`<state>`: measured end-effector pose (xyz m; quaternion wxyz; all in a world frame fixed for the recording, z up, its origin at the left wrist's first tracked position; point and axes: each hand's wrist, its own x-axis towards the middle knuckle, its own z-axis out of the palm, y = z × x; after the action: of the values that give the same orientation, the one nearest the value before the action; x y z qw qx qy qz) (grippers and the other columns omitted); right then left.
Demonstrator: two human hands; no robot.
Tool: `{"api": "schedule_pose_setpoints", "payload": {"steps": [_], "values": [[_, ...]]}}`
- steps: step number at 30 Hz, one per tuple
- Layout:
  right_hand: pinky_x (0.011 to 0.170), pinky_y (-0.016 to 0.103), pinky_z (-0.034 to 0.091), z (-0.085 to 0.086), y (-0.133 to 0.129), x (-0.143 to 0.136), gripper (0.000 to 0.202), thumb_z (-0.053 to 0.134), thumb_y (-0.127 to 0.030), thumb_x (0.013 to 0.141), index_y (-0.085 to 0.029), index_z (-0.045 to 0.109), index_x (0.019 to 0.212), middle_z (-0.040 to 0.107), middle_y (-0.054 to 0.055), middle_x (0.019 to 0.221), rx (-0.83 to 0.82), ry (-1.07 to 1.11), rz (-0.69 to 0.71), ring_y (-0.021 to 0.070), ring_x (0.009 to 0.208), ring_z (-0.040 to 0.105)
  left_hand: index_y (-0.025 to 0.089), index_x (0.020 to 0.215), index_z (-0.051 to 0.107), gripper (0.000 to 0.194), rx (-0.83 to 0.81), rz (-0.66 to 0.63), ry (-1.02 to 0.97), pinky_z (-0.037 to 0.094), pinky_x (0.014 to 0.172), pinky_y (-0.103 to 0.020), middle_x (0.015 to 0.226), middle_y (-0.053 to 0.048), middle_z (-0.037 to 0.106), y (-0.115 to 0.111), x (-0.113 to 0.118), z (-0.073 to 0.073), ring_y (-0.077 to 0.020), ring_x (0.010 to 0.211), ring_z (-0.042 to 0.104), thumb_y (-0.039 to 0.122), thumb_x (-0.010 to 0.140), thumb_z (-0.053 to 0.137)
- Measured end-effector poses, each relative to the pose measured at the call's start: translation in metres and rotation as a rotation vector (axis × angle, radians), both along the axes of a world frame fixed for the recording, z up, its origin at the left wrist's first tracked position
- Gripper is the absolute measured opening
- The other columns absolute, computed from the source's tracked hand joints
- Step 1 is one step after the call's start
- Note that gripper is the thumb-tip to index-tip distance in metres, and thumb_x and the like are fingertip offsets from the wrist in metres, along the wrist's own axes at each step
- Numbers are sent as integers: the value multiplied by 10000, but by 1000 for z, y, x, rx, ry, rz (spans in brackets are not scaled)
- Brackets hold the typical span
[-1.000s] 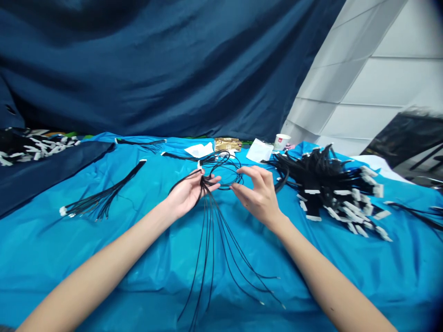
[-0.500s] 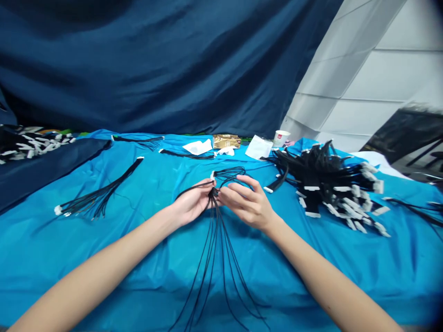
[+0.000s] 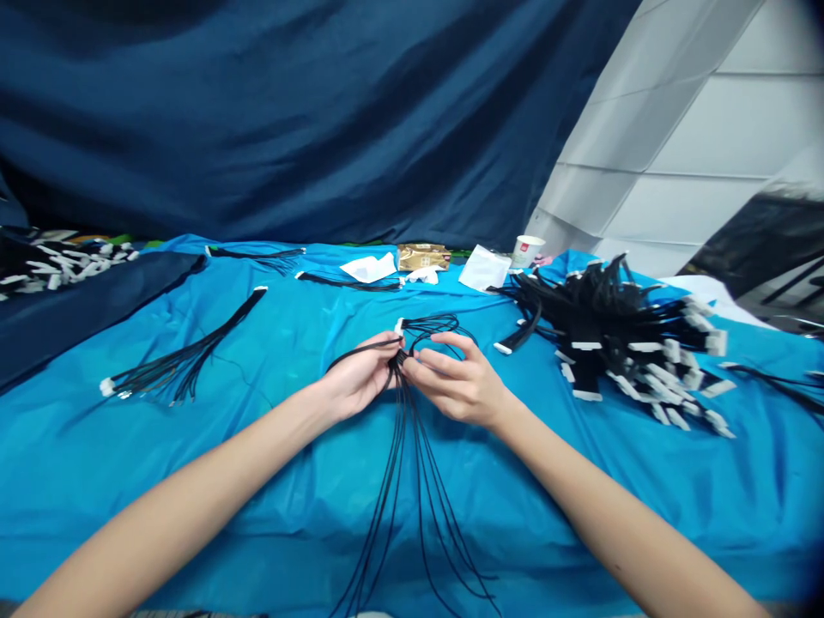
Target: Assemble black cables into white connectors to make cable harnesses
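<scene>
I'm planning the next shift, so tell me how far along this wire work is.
Done: nothing certain; the heap of black cables with white connectors at right may be finished or waiting. In hand: a thin black wire bundle, held in the left hand, the right hand at it. Left: probably its hanging strands, perhaps the fanned black cable too.

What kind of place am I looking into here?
Probably a cable-assembly bench in a workshop, perhaps makeshift: a large pile of black cables with white connectors lies on a blue sheet, and the hands gather a bundle of thin black wires.
</scene>
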<state>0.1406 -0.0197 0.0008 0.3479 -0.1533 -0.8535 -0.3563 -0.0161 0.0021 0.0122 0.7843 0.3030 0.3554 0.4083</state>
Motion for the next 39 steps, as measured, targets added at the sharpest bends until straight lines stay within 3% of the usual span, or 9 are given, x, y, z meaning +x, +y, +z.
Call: {"api": "schedule_pose_setpoints", "payload": {"steps": [9,16,31,39], "values": [[892,334,425,1,1,1,176,429,-79,825,-127,582,899,665,21,864,-23,3,-16,90,842,578,132,746,516,146,81,8,16,471,521,-202,657,-10,557,1,-2,-1,-84,551,555,48,808,414],[877,327,424,-4,2,-2,158,455,-80,820,-138,590,877,669,9,864,-8,17,-10,93,855,581,135,746,532,137,73,29,27,413,461,-168,628,4,524,-3,1,-1,-68,502,512,52,795,435],[820,322,410,3,-3,-3,68,604,-125,767,-184,605,734,670,-24,800,41,199,-77,101,793,552,123,756,547,231,45,-6,-133,464,561,-214,628,-12,557,-2,3,8,-77,499,518,37,836,348],[853,330,388,4,-2,-2,103,583,-146,790,-231,630,822,675,-43,868,13,196,-79,100,842,544,116,762,585,215,32,-16,-163,450,555,-186,690,-24,580,1,2,2,-86,598,571,41,825,393]]}}
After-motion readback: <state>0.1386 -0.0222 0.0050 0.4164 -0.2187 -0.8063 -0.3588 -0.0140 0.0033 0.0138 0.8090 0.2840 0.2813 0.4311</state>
